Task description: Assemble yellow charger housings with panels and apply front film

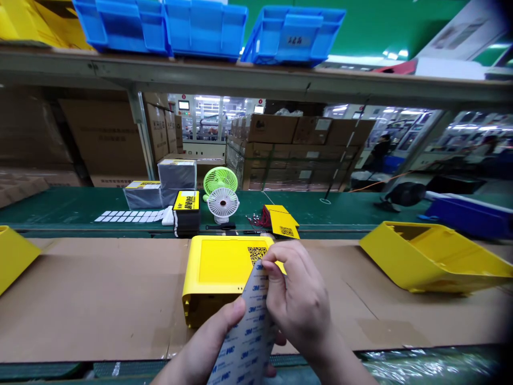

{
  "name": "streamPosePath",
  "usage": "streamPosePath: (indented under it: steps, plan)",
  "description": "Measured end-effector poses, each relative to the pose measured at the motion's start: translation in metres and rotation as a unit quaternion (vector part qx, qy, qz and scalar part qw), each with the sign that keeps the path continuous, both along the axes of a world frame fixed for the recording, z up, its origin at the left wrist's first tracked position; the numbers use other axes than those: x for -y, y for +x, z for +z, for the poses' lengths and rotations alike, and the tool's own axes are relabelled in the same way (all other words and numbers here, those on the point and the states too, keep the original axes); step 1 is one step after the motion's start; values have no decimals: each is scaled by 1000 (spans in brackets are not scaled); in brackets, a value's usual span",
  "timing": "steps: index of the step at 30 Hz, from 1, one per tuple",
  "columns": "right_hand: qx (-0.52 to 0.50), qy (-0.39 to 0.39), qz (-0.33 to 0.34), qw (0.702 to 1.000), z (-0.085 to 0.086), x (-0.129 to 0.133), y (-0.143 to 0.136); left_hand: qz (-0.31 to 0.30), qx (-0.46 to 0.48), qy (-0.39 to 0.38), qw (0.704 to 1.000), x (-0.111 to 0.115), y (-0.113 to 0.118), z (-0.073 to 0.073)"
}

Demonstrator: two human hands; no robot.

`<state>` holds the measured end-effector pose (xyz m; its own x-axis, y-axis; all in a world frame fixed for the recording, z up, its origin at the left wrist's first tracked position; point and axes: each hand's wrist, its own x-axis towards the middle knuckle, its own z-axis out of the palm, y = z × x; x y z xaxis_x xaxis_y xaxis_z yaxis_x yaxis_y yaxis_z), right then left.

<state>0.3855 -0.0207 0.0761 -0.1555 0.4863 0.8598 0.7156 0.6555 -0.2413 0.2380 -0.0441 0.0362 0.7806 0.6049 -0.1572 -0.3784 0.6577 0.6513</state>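
— What were the hands doing?

— Both pinched a white adhesive backing sheet printed with blue logos (246, 334). The left hand (208, 347) gripped its lower part, thumb pressed on the front; the right hand (298, 302) nipped the top edge between fingertips.

— And where was the sheet?

— Held up just in front of a yellow plastic housing with a QR-code label (218, 275), which lay on the cardboard-covered worktop (100, 294).

— Anything else around?

— Another yellow plastic shell (433, 256) lay to the right, well apart. Behind, on the green conveyor belt (60, 206), stood a small white desk fan (223, 204).
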Motion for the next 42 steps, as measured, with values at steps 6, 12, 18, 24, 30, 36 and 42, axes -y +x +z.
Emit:
streamPosePath:
  steps: [6, 12, 18, 24, 30, 36, 42]
  plan:
    - [17, 58, 33, 998, -9, -2, 0, -14, 61, -59, 996, -2, -3, -4]
    - [-44, -14, 142, 989, -8, 6, 1, 11, 114, -89, 989, -1, -9, 3]
    - [26, -56, 82, 995, 0, 10, 2, 93, 47, 30, 994, 5, -2, 2]
    - [15, -89, 35, 995, 10, 16, 1, 111, -37, 162, 980, 7, -3, 11]
    - [-12, -147, 66, 987, 15, 18, 2, 116, -91, 198, 969, 9, -5, 15]
    - [-16, -187, 90, 978, 12, 15, 2, 117, -116, 173, 971, 9, -6, 17]
    - [8, -47, 79, 996, 6, 19, 9, 91, 28, 53, 994, 2, -1, 11]
